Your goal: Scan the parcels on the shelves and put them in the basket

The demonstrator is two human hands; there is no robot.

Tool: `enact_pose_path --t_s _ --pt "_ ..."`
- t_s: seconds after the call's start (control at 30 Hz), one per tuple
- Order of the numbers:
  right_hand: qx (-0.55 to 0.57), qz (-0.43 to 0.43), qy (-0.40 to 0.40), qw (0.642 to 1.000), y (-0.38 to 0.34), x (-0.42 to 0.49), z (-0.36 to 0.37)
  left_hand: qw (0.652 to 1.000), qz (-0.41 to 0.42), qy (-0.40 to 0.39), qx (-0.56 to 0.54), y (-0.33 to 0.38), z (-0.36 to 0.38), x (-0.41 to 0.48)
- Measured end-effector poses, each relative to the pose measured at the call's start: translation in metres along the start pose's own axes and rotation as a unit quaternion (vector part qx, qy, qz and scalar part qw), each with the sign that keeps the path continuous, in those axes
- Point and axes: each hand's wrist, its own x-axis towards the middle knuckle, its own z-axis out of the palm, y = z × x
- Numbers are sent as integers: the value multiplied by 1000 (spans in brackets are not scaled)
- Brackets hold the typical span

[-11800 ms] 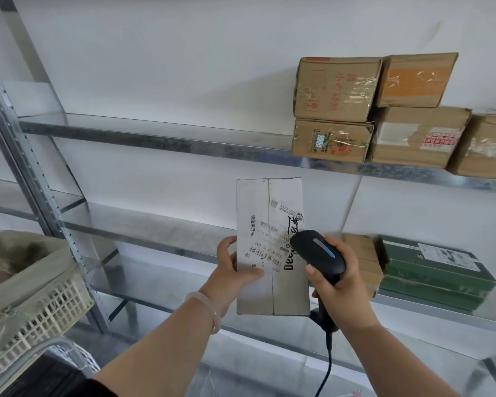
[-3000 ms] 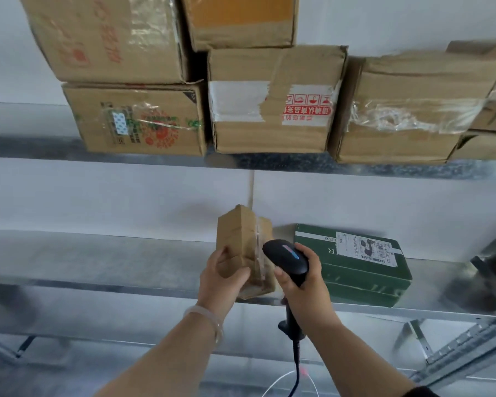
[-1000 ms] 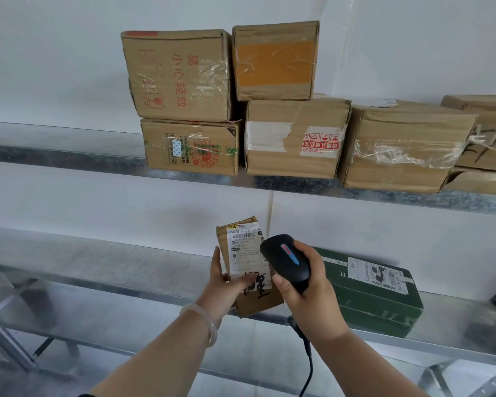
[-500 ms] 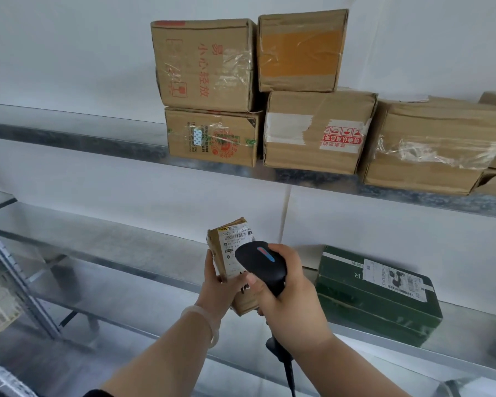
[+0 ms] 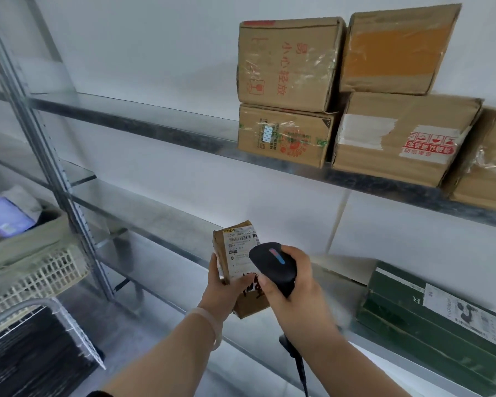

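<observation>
While the scanner [image 5: 269,265] points at its label, the small parcel [image 5: 238,247] stands upright in the left hand [image 5: 218,286], in front of the middle shelf [image 5: 155,224].
Carried by one of the hands alone, it looks light; the cardboard seems stiff though creased. The left fingers wrap its lower edges, a sound hold that leaves the barcode clear. The right hand [image 5: 291,292] is closed round the scanner. The basket [image 5: 40,273] is off to the left.

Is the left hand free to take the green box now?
Probably not yet: the left hand grips the small brown parcel, and the right hand with the scanner sits between it and the green box.
</observation>
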Motion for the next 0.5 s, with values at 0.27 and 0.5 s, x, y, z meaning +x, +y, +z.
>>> enact_pose_path --t_s 0.27,0.5 --pt "61 -6 -73 995 -37 38 102 995 23 99 5 33 -113 4" --pt "136 -43 -153 978 -108 37 246 977 59 205 -9 68 -264 -19"
